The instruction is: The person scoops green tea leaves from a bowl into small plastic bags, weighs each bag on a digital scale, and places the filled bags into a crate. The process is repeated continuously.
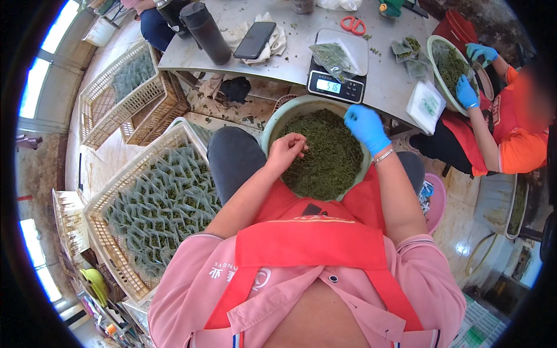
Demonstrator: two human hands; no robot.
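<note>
A pale green basin (268,129) sits between my knees, filled with small dark green granules (322,156) like Sichuan peppercorns. Over its left side is my bare left hand (288,152), fingers curled in; whatever they may hold is hidden. My right hand (366,126), in a blue glove, is above the basin's right rim, its fingers drawn together, and I cannot make out anything in them. Just beyond the basin, a digital scale (336,86) with a lit display stands on the metal table (290,69). A clear bag of green granules (335,59) lies on the scale.
A cream crate (96,223) packed with filled bags is at my left, with more crates (93,119) behind. A phone (255,39), a dark flask (204,32) and red scissors (353,25) lie or stand on the table. Right, a gloved co-worker (493,124) handles another basin (432,55).
</note>
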